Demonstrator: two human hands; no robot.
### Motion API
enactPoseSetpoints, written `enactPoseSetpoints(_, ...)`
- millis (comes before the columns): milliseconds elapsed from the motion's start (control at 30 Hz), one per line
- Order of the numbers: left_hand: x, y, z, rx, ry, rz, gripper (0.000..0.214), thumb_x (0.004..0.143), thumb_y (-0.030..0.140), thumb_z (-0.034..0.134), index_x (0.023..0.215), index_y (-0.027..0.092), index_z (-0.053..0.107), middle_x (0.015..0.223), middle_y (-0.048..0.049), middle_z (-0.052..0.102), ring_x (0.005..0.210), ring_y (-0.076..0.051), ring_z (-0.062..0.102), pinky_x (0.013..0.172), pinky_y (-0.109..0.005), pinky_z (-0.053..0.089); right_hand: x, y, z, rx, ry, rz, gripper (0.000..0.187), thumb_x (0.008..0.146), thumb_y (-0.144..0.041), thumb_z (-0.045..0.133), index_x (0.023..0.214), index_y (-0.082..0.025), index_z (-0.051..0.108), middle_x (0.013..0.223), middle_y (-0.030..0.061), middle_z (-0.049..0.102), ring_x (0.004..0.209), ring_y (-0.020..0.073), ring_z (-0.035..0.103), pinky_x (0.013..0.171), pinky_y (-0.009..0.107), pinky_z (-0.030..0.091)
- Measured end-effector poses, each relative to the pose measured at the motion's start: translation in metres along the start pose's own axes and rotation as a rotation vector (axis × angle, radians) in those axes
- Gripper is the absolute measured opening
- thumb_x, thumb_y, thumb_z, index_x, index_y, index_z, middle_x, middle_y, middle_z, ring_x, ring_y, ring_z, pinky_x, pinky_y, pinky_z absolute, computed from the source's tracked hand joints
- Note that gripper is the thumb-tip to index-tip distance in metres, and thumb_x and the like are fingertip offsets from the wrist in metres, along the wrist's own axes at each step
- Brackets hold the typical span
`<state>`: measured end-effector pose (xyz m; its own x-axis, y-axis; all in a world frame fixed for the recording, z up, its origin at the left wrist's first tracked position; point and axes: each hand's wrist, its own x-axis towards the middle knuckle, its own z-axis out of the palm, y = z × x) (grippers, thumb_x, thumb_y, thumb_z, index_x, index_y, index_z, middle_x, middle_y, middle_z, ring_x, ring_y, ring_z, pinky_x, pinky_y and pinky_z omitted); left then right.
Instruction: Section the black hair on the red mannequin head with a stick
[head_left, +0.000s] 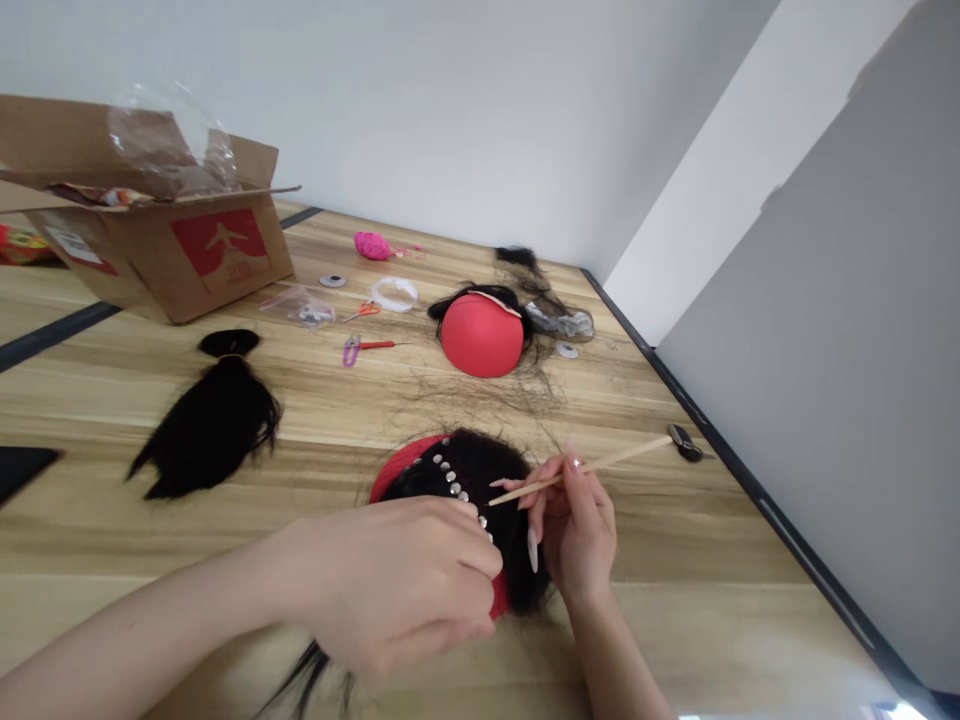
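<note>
My right hand [581,520] grips a thin wooden stick [626,455] between thumb and fingers. The stick's tip points at a row of silver studs [452,478] on black hair [517,545], which covers a red dome-shaped form [394,468] lying on the table. My left hand [409,580] is closed over the near-left side of this form, its fingers curled. Whatever those fingers hold is hidden. Loose black strands [304,680] come out below the left hand.
Behind stands a second red dome [482,335] with black hair. A tied black hair bundle [217,430] lies left, below an open cardboard box [165,250]. Orange scissors [366,310], a red-handled tool [377,345], a clear ring-shaped coil [394,293] and pink yarn [373,246] lie farther back.
</note>
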<state>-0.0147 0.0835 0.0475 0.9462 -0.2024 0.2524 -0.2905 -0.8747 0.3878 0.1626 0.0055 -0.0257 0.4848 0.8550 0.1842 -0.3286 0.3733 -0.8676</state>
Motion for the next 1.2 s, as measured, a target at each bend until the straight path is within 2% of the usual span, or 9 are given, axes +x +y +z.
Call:
enactPoseSetpoints(167, 0.0001, -0.0015, 0.0016, -0.024, -0.002, 0.001, 0.031, 0.095, 0.022, 0.036, 0.065, 0.020, 0.039, 0.066, -0.0014, 0.055, 0.062, -0.017, 0.047, 0.073, -0.031, 0.044, 0.0006, -0.0005, -0.0008, -0.027, -0.014, -0.009, 0.031, 0.095, -0.041, 0.059, 0.075, -0.019, 0.066, 0.054, -0.0021, 0.067, 0.032, 0.0071, 0.052, 0.050, 0.023, 0.056)
enactPoseSetpoints(333, 0.0001, -0.0014, 0.0005, -0.117, -0.024, 0.008, 0.030, 0.094, 0.021, 0.037, 0.067, 0.022, 0.024, 0.065, -0.0012, 0.051, 0.063, -0.018, 0.044, 0.072, -0.032, 0.043, 0.0025, 0.0003, -0.0020, -0.033, -0.028, -0.003, 0.032, 0.095, -0.043, 0.060, 0.075, -0.019, 0.065, 0.056, -0.0018, 0.068, 0.031, 0.0067, 0.052, 0.046, 0.022, 0.053)
enactPoseSetpoints(433, 0.0017, -0.0025, -0.0014, -0.236, -0.025, 0.009, 0.031, 0.093, 0.020, 0.038, 0.069, 0.022, 0.019, 0.063, -0.0002, 0.047, 0.061, -0.018, 0.041, 0.068, -0.032, 0.042, 0.0031, 0.0013, -0.0024, -0.039, -0.013, 0.005, 0.033, 0.094, -0.045, 0.061, 0.075, -0.019, 0.064, 0.056, -0.0025, 0.068, 0.030, 0.0067, 0.051, 0.053, 0.025, 0.058)
enactPoseSetpoints(600, 0.0037, -0.0043, -0.0024, -0.350, -0.015, 0.008, 0.032, 0.091, 0.018, 0.041, 0.069, 0.023, 0.018, 0.062, 0.0011, 0.039, 0.058, -0.018, 0.036, 0.058, -0.032, 0.036, 0.0020, 0.0011, -0.0005, -0.074, 0.017, 0.008, 0.035, 0.094, -0.048, 0.060, 0.074, -0.019, 0.063, 0.054, -0.0034, 0.066, 0.029, 0.0070, 0.050, 0.063, 0.031, 0.062)
enactPoseSetpoints(833, 0.0018, -0.0056, 0.0014, -0.258, -0.017, -0.003, 0.032, 0.092, 0.018, 0.042, 0.067, 0.022, 0.022, 0.064, -0.0004, 0.046, 0.060, -0.017, 0.042, 0.060, -0.031, 0.039, -0.0001, -0.0006, 0.0023, -0.106, 0.040, 0.003, 0.035, 0.093, -0.049, 0.060, 0.074, -0.020, 0.063, 0.052, -0.0049, 0.064, 0.030, 0.0078, 0.050, 0.066, 0.033, 0.063)
enactPoseSetpoints(900, 0.0017, -0.0057, 0.0020, -0.233, -0.013, 0.000, 0.032, 0.091, 0.017, 0.043, 0.065, 0.022, 0.025, 0.063, -0.0005, 0.047, 0.060, -0.017, 0.043, 0.060, -0.030, 0.040, 0.0001, -0.0009, 0.0021, -0.120, 0.042, 0.002, 0.036, 0.093, -0.050, 0.060, 0.074, -0.020, 0.062, 0.051, -0.0053, 0.063, 0.030, 0.0076, 0.050, 0.064, 0.031, 0.063)
enactPoseSetpoints(1033, 0.0020, -0.0053, 0.0011, -0.201, -0.006, -0.003, 0.031, 0.091, 0.016, 0.044, 0.065, 0.021, 0.028, 0.063, -0.0004, 0.049, 0.060, -0.016, 0.044, 0.059, -0.029, 0.040, 0.0005, -0.0019, 0.0028, -0.138, 0.057, 0.006, 0.038, 0.093, -0.050, 0.061, 0.071, -0.019, 0.061, 0.051, -0.0053, 0.063, 0.029, 0.0056, 0.049, 0.050, 0.021, 0.056)
enactPoseSetpoints(1200, 0.0015, -0.0052, 0.0000, -0.207, -0.032, -0.019, 0.031, 0.090, 0.016, 0.045, 0.065, 0.021, 0.027, 0.063, -0.0001, 0.047, 0.060, -0.016, 0.042, 0.059, -0.030, 0.040, 0.0014, -0.0037, 0.0047, -0.191, 0.087, 0.025, 0.043, 0.091, -0.054, 0.061, 0.068, -0.018, 0.059, 0.047, -0.0048, 0.060, 0.026, 0.0052, 0.046, 0.032, 0.016, 0.039)
